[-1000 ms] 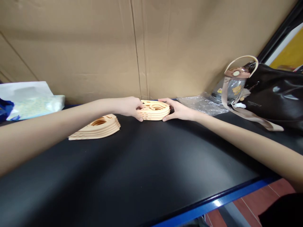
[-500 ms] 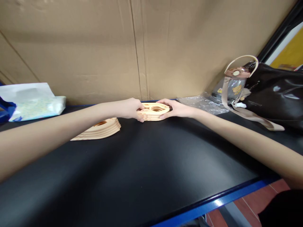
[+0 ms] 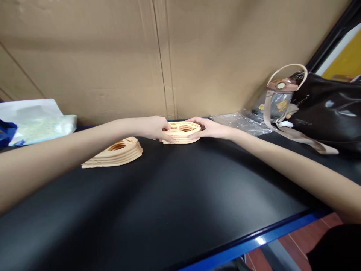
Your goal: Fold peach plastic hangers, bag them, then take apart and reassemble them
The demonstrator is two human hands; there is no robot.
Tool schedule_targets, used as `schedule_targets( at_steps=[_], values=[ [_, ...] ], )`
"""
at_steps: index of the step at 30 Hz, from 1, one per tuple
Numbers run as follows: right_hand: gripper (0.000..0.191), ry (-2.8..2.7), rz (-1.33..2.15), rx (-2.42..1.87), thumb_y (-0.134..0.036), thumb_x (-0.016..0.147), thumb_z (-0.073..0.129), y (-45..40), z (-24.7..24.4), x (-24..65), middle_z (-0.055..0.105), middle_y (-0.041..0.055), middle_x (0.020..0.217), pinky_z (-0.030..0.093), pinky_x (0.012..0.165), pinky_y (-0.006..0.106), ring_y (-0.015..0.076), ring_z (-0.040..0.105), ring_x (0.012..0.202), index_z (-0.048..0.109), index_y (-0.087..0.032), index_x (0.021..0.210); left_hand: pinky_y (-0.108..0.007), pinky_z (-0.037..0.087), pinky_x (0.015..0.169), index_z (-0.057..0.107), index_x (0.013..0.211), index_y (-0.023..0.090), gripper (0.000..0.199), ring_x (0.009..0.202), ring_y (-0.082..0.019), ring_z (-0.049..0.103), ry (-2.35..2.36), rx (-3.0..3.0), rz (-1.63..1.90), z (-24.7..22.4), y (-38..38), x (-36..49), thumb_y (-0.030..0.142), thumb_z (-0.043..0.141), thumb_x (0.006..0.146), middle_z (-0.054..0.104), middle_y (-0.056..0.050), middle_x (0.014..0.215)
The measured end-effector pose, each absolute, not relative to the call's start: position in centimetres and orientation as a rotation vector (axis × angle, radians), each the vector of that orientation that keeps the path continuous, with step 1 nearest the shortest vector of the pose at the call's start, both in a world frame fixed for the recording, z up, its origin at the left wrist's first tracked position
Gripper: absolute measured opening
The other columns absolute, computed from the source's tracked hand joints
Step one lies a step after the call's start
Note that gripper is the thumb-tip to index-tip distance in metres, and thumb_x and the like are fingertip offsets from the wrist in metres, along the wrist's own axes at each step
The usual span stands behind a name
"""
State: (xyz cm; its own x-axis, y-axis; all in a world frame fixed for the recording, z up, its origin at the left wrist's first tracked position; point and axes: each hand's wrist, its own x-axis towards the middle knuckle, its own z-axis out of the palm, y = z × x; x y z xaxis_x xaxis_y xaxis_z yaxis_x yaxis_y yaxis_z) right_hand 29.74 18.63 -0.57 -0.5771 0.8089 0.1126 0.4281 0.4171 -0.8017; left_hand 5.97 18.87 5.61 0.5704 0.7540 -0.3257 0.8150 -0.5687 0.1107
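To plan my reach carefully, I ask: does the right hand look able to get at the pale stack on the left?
Probably not easily: the left arm covers part of that left stack, and the right hand holds the other stack.

your head-worn camera looked forward and down across the black table [image 3: 180,210], its blue edge [image 3: 258,241] slanting through the lower right. your left hand [image 3: 158,128] and right hand [image 3: 212,128] lay mid-view, well out from the lens, and the cardboard wall [image 3: 98,60] behind them filled the upper part.
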Motion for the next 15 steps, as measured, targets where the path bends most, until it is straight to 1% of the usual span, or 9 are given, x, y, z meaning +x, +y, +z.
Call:
schedule_targets(
  at_steps=[3, 6, 8, 10, 13, 15],
  values=[
    [0.064, -2.179, 1.05, -1.038, -0.037, 0.073, 0.079, 18.8, -0.7, 29.9, 0.057, 0.011, 0.137, 0.04, 0.111, 0.044, 0.0255, 0.054, 0.126, 0.052, -0.019, 0.128, -0.029, 0.032, 0.054, 0.061, 0.068, 0.02, 0.035, 0.057, -0.016, 0.049, 1.296, 2.556, -0.364, 5.5, 19.2, 6.1, 0.053, 0.059, 0.078, 0.058, -0.002, 0.064],
    [0.068, -2.158, 1.076, -1.024, -0.038, 0.071, 0.08, 19.0, -0.9, 30.0, 0.055, 0.0115, 0.141, 0.039, 0.112, 0.045, 0.0258, 0.053, 0.128, 0.051, -0.02, 0.129, -0.029, 0.032, 0.056, 0.065, 0.072, 0.02, 0.033, 0.059, -0.017, 0.051, 1.297, 2.567, -0.374, 5.4, 19.2, 6.2, 0.052, 0.06, 0.076, 0.061, -0.002, 0.067],
    [0.073, -2.156, 1.056, -1.046, -0.04, 0.07, 0.08, 19.1, -0.9, 30.4, 0.052, 0.0126, 0.145, 0.037, 0.114, 0.044, 0.0254, 0.05, 0.132, 0.049, -0.02, 0.133, -0.029, 0.033, 0.057, 0.068, 0.075, 0.02, 0.034, 0.062, -0.018, 0.053, 1.306, 2.582, -0.394, 5.7, 19.0, 6.2, 0.052, 0.059, 0.077, 0.063, -0.002, 0.069],
    [0.078, -2.156, 0.998, -1.089, -0.044, 0.072, 0.078, 19.2, -0.6, 31.0, 0.051, 0.0142, 0.146, 0.037, 0.114, 0.043, 0.0252, 0.05, 0.132, 0.046, -0.019, 0.139, -0.027, 0.035, 0.059, 0.07, 0.08, 0.02, 0.035, 0.066, -0.018, 0.057, 1.354, 2.595, -0.44, 6.8, 18.6, 5.8, 0.054, 0.061, 0.076, 0.067, -0.003, 0.075],
    [0.078, -2.177, 0.767, -1.191, -0.052, 0.077, 0.07, 18.9, 0.8, 32.8, 0.055, 0.0159, 0.14, 0.044, 0.108, 0.043, 0.0268, 0.056, 0.126, 0.045, -0.017, 0.142, -0.025, 0.041, 0.067, 0.071, 0.097, 0.017, 0.045, 0.078, -0.019, 0.062, 1.555, 2.624, -0.364, 9.2, 17.0, 4.6, 0.056, 0.063, 0.076, 0.072, -0.004, 0.092],
    [0.074, -2.251, 0.489, -1.345, -0.054, 0.079, 0.067, 18.4, 1.9, 34.5, 0.059, 0.0161, 0.137, 0.045, 0.106, 0.045, 0.0295, 0.057, 0.123, 0.05, -0.016, 0.139, -0.028, 0.043, 0.075, 0.067, 0.111, 0.015, 0.05, 0.083, -0.018, 0.063, 1.541, 2.741, -0.079, 10.5, 15.3, 3.9, 0.056, 0.048, 0.089, 0.072, -0.002, 0.094]
  ],
)
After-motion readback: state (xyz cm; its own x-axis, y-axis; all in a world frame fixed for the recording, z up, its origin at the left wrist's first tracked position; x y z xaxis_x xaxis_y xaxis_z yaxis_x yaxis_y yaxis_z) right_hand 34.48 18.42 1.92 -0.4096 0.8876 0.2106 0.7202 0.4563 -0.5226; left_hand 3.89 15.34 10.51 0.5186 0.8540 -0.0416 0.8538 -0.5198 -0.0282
